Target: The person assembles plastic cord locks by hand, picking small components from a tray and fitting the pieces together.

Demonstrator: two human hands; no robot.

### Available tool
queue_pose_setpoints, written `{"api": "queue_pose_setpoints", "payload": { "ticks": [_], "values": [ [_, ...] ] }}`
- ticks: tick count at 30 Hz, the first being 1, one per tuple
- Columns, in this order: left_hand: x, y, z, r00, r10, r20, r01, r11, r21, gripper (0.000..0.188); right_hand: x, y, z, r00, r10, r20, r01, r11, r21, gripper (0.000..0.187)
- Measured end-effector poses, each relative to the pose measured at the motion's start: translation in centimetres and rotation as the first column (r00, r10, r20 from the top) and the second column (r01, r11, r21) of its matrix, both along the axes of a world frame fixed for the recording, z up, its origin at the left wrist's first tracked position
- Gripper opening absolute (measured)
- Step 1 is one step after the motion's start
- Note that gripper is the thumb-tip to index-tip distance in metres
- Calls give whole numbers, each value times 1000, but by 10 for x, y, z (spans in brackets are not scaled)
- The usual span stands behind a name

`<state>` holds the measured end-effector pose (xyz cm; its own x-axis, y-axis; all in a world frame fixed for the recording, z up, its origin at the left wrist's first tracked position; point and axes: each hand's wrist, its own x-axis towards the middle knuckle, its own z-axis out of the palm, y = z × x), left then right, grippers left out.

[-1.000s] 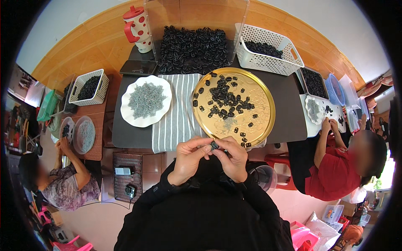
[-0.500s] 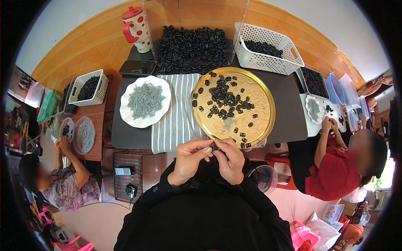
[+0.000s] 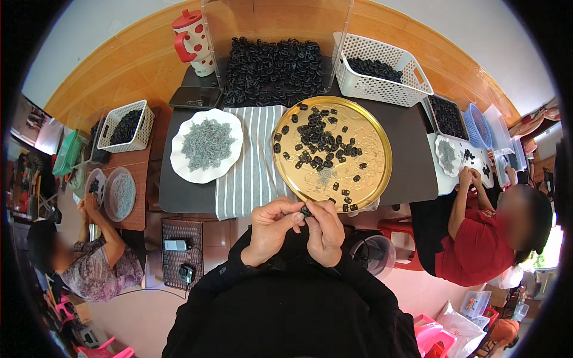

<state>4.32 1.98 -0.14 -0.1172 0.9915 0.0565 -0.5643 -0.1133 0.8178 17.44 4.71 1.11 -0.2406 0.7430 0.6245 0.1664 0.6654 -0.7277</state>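
My left hand [image 3: 268,231] and my right hand [image 3: 325,234] meet at the near edge of a round gold tray [image 3: 375,185]. Pinched between both sets of fingertips is a small black oval part [image 3: 305,211], mostly hidden by the fingers. Similar black parts [image 3: 319,137] lie scattered over the tray, beside a small pile of thin grey bits [image 3: 324,178]. Left of the tray, a striped grey cloth [image 3: 248,173] lies on the dark table. A white scalloped plate [image 3: 197,174] there holds a heap of thin grey screw-like pieces [image 3: 209,143].
Behind the tray, a clear bin [image 3: 274,71] and a white perforated basket [image 3: 382,90] hold black parts. A dotted tumbler [image 3: 196,45] and a dark phone [image 3: 196,96] stand at the back left. Two people work at side tables [image 3: 477,232], one on each side.
My right hand has shifted slightly left and its fingers have closed in around the black part. My left hand has barely moved.
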Motion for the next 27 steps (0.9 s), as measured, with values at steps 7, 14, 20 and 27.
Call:
{"api": "queue_pose_setpoints", "payload": {
  "ticks": [7,14,20,27],
  "values": [
    [0,-2,1,1000,-9,-18,9,1000,0,15,0,-4,0,1000,8,3,-8,1000,1,33],
    [8,-3,6,999,27,-22,-26,999,31,15,-7,-7,-5,997,-72,-9,73,996,52,32],
    [13,-4,6,994,94,-55,-90,993,75,14,-13,-11,-3,992,-115,-41,116,993,8,32],
    [7,-3,4,997,57,-57,-52,995,85,18,-13,-3,6,998,-65,4,65,997,39,32]
  ]
}}
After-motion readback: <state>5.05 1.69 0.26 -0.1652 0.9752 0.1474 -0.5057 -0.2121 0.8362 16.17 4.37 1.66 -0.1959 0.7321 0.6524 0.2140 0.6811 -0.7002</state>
